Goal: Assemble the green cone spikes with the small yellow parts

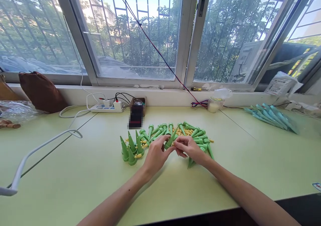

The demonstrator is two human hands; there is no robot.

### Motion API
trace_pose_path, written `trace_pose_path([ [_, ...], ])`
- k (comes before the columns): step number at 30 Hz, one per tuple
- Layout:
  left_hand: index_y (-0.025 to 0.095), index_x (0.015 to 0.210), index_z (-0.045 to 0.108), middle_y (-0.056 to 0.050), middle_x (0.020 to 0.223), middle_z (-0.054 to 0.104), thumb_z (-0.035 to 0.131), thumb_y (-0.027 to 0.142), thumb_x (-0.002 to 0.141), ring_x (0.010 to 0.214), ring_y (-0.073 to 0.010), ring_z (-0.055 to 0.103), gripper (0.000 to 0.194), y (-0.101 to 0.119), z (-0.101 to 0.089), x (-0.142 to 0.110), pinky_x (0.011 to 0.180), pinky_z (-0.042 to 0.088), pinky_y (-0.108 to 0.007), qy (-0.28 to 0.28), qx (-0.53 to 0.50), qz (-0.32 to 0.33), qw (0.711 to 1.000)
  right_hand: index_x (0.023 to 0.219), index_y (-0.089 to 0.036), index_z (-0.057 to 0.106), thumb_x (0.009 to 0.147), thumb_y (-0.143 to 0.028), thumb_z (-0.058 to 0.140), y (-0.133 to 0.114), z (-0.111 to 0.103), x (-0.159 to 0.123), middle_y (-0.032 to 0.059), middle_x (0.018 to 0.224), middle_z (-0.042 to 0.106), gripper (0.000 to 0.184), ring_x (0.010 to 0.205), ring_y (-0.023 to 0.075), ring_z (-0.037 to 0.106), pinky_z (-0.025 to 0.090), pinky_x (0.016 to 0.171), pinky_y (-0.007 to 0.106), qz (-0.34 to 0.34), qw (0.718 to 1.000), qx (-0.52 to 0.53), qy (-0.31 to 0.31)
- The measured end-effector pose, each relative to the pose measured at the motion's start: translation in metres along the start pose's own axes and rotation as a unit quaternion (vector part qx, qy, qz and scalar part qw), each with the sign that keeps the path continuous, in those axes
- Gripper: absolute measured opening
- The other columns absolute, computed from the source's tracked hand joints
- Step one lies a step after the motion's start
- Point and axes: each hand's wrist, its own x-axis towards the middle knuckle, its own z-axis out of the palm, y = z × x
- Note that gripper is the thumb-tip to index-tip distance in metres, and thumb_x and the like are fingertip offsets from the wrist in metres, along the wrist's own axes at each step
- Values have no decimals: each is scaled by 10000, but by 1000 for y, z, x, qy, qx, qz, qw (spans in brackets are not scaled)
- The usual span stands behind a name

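My left hand (156,153) and my right hand (190,148) meet over the pale green table (75,172), both pinched on one green cone spike (171,140) held between them. Behind the hands lies a heap of green cone spikes (194,132) mixed with small yellow parts (184,132). To the left of my left hand, several green cones stand upright (130,149) with yellow pieces at their bases. Whether the right fingers also hold a yellow part is hidden.
A power strip (106,108) with white and black cables sits by the window sill. A small dark box (136,114), a white jar (214,104), teal cone packs (272,117), a brown pouch (41,92) and a white cable loop (37,149) lie around.
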Motion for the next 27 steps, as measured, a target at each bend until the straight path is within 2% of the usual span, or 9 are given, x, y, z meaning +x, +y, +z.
trace_pose_path([
  [5,198,1115,661,-27,917,705,705,293,821,644,-134,597,312,3,-2,-1,596,494,-258,-10,29,17,999,696,-171,545,857,-553,645,2,1,0,-29,536,590,426,378,70,453,323,380,206,-10,1000,-3,0],
  [10,171,1153,643,-55,932,714,748,368,786,795,-198,657,429,5,-2,-2,674,526,-299,-16,61,32,997,685,-177,537,856,-547,647,6,4,0,-43,502,564,422,376,86,489,363,390,210,-21,999,-14,22],
  [16,195,1101,647,-65,1025,723,688,275,817,900,-221,680,298,4,1,-4,753,543,-329,0,76,43,996,698,-183,544,877,-555,619,16,5,2,-45,488,538,419,387,105,518,357,384,211,-32,998,-49,28],
  [22,194,1061,658,-55,958,712,681,226,787,868,-215,672,277,6,1,-4,753,540,-326,-1,84,46,995,662,-190,531,918,-523,586,16,7,-1,-26,524,552,424,406,104,503,362,408,222,-69,993,-91,35],
  [27,201,1042,665,-36,874,692,664,213,773,790,-198,655,269,6,3,-5,703,531,-305,7,103,52,993,623,-187,554,968,-474,525,15,10,-4,-3,528,573,449,465,121,505,386,472,242,-106,976,-180,54],
])
